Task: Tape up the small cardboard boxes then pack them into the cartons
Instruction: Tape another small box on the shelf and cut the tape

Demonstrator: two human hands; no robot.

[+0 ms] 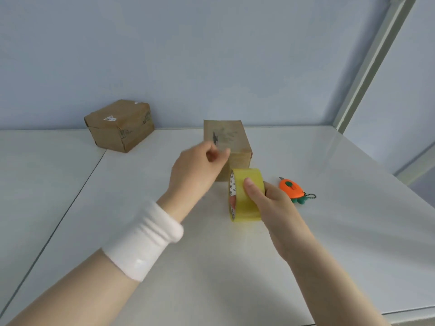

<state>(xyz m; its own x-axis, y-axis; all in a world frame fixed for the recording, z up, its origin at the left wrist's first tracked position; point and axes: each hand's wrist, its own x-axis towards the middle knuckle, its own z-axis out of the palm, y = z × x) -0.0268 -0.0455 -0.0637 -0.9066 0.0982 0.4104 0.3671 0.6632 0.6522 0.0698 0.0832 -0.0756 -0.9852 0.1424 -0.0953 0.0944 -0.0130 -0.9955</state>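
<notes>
On the white tabletop (329,231), a right hand (275,208) grips a roll of yellowish tape (247,196) just in front of a small cardboard box (226,137).

The right hand's thumb lies across the roll's outer face, and the roll is held on edge with its printed core facing left. The left hand (195,168), blurred, hovers at the box's near top edge with its fingers (221,154) curled and the thumb close to the forefinger; whether they pinch anything cannot be told. A white wristband (146,238) sits on the left forearm. The small cardboard box stands upright near the middle of the tabletop, with a dark smudge on top. A second cardboard box (117,125) sits well apart at the back left, by the pale blue wall (211,55). An orange carrot-shaped cutter (292,189) lies just right of the roll.
</notes>
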